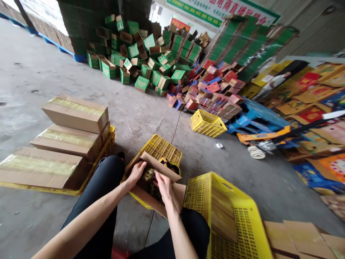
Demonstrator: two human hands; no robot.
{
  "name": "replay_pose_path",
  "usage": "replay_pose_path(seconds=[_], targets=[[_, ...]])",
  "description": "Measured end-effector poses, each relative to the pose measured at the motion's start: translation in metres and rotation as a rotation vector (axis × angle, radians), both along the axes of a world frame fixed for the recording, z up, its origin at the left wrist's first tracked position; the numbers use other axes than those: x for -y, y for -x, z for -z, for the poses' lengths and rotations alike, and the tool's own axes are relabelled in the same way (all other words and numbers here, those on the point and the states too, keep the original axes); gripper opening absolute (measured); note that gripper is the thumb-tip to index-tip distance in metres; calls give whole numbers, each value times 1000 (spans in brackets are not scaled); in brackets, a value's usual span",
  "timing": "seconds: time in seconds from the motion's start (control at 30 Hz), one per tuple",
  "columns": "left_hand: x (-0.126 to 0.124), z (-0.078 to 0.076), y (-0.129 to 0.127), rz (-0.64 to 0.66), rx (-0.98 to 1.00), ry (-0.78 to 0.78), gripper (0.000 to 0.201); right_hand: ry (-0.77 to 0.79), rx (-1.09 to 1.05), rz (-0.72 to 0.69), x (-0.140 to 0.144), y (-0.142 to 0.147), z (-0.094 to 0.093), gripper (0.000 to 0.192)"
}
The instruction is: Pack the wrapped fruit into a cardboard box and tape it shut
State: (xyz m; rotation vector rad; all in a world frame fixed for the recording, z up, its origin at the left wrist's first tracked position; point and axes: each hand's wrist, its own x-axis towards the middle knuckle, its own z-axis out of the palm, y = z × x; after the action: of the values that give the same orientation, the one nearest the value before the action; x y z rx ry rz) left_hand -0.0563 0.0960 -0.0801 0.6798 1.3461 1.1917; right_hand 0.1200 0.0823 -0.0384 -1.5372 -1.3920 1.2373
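An open cardboard box (176, 194) sits between my knees on an upturned yellow crate (164, 147), its flaps raised. Inside lies a round, mottled yellow-and-dark item (150, 175), perhaps a small squash; more dark mottled shapes show below it. My left hand (136, 175) grips the box at its left side, fingers closed over the flap. At the mottled item, my right hand (164, 185) has its fingertips closed against its right side. Just behind the far flap (161, 167) is a yellow-and-black object (169, 163), partly hidden, possibly a tape dispenser.
Taped cartons (75, 111) fill a low yellow crate (111, 138) at left. A yellow crate (250, 216) with flat cardboard stands right; more cardboard (304, 237) lies beside it. Further off are another yellow crate (207, 122), an orange pallet jack (264, 136), piled boxes (156, 77) and a person (273, 84).
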Motion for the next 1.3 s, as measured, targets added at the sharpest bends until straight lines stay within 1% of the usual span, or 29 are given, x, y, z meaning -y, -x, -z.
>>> replay_pose_path(seconds=[0.03,0.1,0.17,0.2,0.23,0.27,0.33,0.4,0.47,0.53,0.57,0.63,0.77,0.83,0.97,1.03,1.07,1.13,1.23,1.3], targets=[[2,-1,-1,43,40,32,60,31,-109,25,6,-3,-7,54],[6,-4,-3,185,209,138,67,33,-252,72,17,-9,-18,60],[12,-7,-6,364,412,235,73,12,-329,102,26,-15,-23,59],[14,-9,-7,431,483,257,72,3,-355,114,30,-18,-24,57],[16,-10,-8,467,520,257,68,1,-391,133,33,-22,-23,54],[17,-11,-8,469,525,241,62,9,-439,163,35,-25,-21,53],[19,-13,-6,417,477,184,51,47,-543,239,36,-32,-15,57],[22,-16,-5,394,425,120,50,90,-576,300,35,-35,-10,60],[25,-18,-4,442,412,65,53,120,-529,300,34,-36,-6,60],[28,-19,-4,492,412,30,53,150,-500,255,34,-34,-3,59],[29,-19,-4,492,405,25,54,169,-490,242,34,-33,-2,59],[31,-18,-4,447,374,27,57,179,-466,246,35,-32,1,57],[29,-16,-6,350,338,27,67,108,-381,278,36,-33,5,54],[28,-15,-7,361,347,24,64,67,-332,285,35,-34,7,53],[26,-15,-6,443,369,-9,56,-40,-174,304,33,-35,10,48],[25,-14,-5,449,366,-25,55,-45,-154,314,33,-34,9,47],[24,-14,-5,444,364,-32,55,-27,-187,321,33,-34,8,47],[24,-14,-5,432,368,-47,54,42,-332,314,35,-32,5,48],[24,-16,-5,412,386,-69,51,158,-547,227,39,-29,-1,52],[24,-17,-5,409,403,-67,51,204,-597,202,42,-28,-3,53]])
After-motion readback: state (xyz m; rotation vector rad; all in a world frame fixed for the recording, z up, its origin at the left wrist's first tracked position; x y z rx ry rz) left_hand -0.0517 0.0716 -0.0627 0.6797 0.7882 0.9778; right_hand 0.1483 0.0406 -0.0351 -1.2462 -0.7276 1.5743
